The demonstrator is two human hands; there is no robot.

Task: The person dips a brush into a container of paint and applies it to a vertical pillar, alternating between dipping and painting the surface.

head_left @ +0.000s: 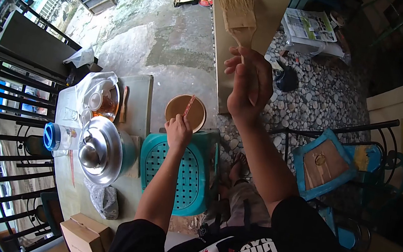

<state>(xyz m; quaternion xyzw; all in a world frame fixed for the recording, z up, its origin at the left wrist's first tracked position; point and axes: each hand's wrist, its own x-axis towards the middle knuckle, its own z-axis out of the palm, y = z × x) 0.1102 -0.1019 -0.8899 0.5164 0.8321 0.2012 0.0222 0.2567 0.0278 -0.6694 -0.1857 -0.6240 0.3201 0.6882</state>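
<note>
My right hand (250, 84) is closed round the handle of a wide paintbrush (239, 17), raised with its bristles upward. The bristles overlap a tan panel (273, 11) in this view. Lower down, my left hand (178, 132) grips a thin reddish stick (190, 105), which reaches over a round tub (205, 111) of smooth brown paint. The tub sits just past the edge of a teal plastic stool (147, 157), and my left forearm crosses over the stool's slotted seat.
On the left, a table (139, 90) carries a metal pot with a lid (109, 149), a blue-lidded jar (56, 136) and a plastic bag (98, 82). A cardboard box (83, 238) is near me. To the right stands a blue-framed chair (323, 162); newspapers (310, 26) lie behind.
</note>
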